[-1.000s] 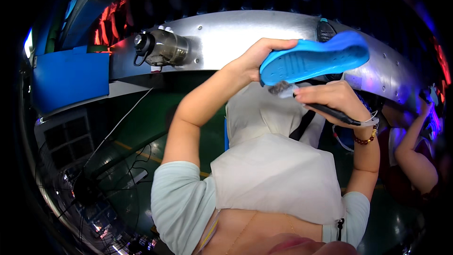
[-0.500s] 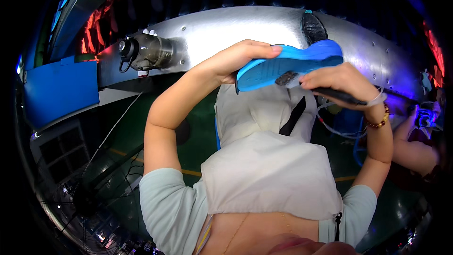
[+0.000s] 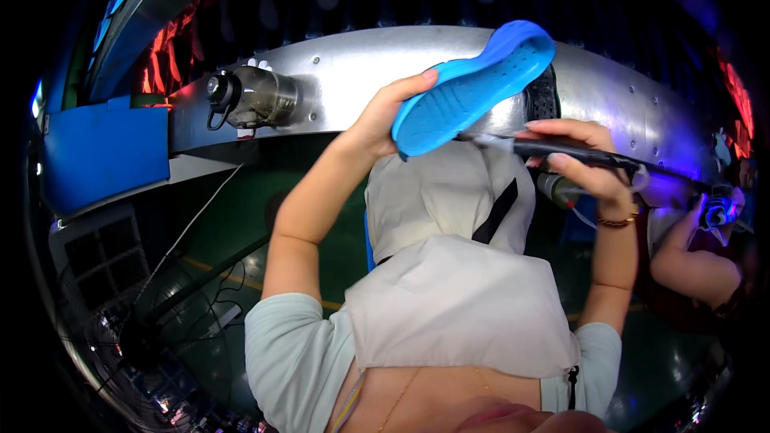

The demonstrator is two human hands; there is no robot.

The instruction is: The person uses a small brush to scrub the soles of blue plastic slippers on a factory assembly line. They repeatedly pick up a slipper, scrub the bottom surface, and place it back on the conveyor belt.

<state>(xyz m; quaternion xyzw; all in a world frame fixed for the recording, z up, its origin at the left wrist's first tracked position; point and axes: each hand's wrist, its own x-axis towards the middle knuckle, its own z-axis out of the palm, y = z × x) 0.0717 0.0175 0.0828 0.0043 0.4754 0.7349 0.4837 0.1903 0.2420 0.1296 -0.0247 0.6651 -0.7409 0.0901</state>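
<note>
My left hand (image 3: 393, 116) grips the heel end of a bright blue shoe sole (image 3: 473, 88), thumb on its edge. The sole is tilted up over the bench edge, its toe pointing far right and its ribbed, dotted face showing. In my right hand (image 3: 593, 144) is a black-handled brush (image 3: 573, 151), held between thumb and fingers. Its pale head lies close by the sole's lower edge; whether it touches is blurred. A thin clear tube runs at the handle's back end. Behind the blue sole, a black sole (image 3: 545, 96) lies partly hidden on the bench.
A curved metal bench (image 3: 345, 56) spans the far side. On its left lies a dark translucent bottle (image 3: 265, 96) with a black cap. A blue panel (image 3: 104, 152) stands at far left. Another person's arm (image 3: 694, 261) shows at right. A greenish cylinder (image 3: 555, 190) sits below my right hand.
The blue sole has been turned so its toe rises and its inner face shows more. My right hand has drawn the brush back from the sole's face, down to its lower edge.
</note>
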